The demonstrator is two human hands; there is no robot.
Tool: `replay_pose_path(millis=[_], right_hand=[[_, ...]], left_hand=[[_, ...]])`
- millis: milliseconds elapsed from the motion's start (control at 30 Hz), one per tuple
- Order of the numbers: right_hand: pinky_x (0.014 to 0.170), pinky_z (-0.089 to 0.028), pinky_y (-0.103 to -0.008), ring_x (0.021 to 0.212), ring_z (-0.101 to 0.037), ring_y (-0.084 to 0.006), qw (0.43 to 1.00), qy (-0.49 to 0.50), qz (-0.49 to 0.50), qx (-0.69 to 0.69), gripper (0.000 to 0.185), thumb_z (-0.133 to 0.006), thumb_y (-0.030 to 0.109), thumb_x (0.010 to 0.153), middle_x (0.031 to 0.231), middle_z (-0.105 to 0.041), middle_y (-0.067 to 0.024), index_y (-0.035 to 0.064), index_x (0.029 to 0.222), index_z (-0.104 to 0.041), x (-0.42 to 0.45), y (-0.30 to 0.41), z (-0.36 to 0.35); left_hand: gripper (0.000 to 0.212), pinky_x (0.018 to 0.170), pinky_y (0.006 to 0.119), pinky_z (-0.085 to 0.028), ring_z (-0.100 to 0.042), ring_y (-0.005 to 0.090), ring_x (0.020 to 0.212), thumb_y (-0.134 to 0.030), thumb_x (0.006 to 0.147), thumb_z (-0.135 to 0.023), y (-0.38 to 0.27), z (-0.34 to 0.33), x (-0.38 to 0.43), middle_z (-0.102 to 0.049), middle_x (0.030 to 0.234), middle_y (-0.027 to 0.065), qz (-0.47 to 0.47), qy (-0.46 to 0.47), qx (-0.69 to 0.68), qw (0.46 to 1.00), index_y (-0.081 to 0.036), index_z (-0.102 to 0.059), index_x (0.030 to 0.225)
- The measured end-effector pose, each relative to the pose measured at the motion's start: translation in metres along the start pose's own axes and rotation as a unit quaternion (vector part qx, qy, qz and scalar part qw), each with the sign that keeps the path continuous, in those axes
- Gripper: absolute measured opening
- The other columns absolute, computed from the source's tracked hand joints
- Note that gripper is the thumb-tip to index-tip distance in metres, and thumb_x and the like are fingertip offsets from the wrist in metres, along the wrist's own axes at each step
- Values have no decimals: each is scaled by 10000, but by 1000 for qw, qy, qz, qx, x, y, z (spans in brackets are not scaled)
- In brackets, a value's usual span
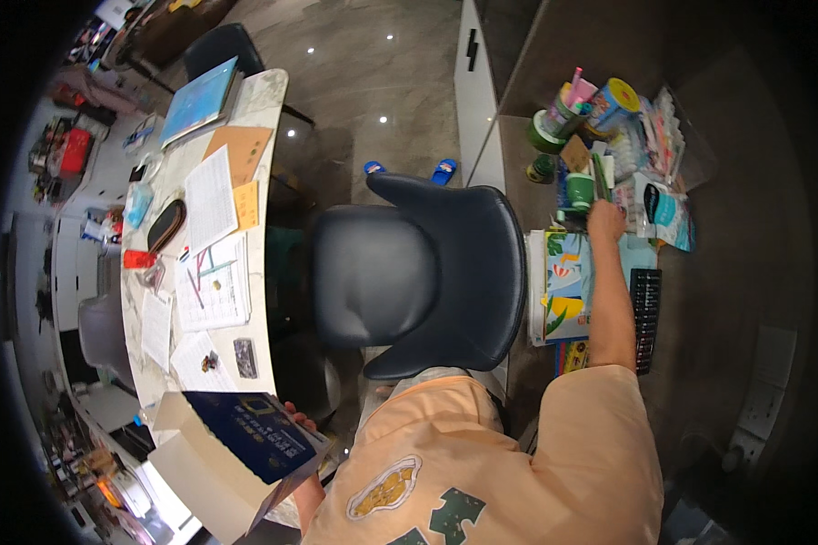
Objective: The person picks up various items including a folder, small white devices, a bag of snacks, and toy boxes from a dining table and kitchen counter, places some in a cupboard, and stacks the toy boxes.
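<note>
My left hand [301, 417] grips an open cardboard box [245, 436] at the lower left, beside the marble-topped table [262, 354]. The box has a dark blue printed panel with writing and a pale interior. My right arm stretches out over the dark surface on the right. There, my right hand [607, 219] is among stationery, next to a green cup-like container [579, 189] and a slim green item [598, 176]. Its fingers are partly hidden, so whether they hold the slim item is unclear. Below the wrist lies a colourful illustrated book [566, 286] on a stack.
A black office chair [382, 272] stands between the table and the right-hand surface. Papers [211, 197], a dark pencil case [167, 226] and a blue folder [198, 102] lie on the table. A pen holder [564, 112], a tin [613, 102] and a black keyboard [645, 320] are at the right.
</note>
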State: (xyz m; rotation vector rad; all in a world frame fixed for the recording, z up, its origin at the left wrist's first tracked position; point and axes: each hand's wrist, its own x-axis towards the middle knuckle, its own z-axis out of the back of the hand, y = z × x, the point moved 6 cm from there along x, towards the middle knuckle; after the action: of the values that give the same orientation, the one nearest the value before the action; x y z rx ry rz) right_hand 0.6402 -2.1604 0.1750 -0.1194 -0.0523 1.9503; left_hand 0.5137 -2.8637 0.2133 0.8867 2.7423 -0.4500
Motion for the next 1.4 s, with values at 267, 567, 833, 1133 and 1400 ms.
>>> replay_pose_path(millis=[267,567,833,1133,1400], right_hand=[[647,-463,-410,757,-594,-337,952,-92,84,281,260,-538,228,851,828,-625,-181,0,963,-595,18,-24,-10],[584,-490,-342,634,-603,-255,816,-346,464,-14,216,-595,135,760,775,-642,-144,-14,910,-642,-65,178,48],[610,-492,-347,662,-607,-251,882,-288,362,87,220,-593,163,764,770,-642,-165,4,904,-655,-90,241,59],[586,-466,-322,627,-557,-191,735,167,530,390,160,-586,149,805,699,-615,-136,7,843,-650,-326,300,66],[637,-457,-214,757,-576,-111,451,574,623,281,236,-537,137,888,958,-603,-80,-11,1069,-569,-754,319,63]], left_hand=[[518,927,425,-354,-492,272,1057,-388,848,-494,-23,24,-27,-473,1240,135,-20,-65,32,997,-107,-435,1279],[562,905,429,-384,-513,262,1037,-468,828,-485,-16,49,-62,-497,1221,129,-75,-140,6,987,-114,-455,1264],[608,884,432,-411,-531,253,1019,-538,811,-478,-10,80,-113,-518,1204,124,-162,-194,-46,967,-120,-473,1251],[664,862,435,-442,-552,243,999,-618,791,-469,1,145,-200,-542,1184,119,-227,-229,-150,935,-126,-493,1236],[761,895,394,-449,-563,210,1027,-692,753,-459,-26,192,-369,-569,1162,90,-375,-235,-160,882,-93,-510,1220]])
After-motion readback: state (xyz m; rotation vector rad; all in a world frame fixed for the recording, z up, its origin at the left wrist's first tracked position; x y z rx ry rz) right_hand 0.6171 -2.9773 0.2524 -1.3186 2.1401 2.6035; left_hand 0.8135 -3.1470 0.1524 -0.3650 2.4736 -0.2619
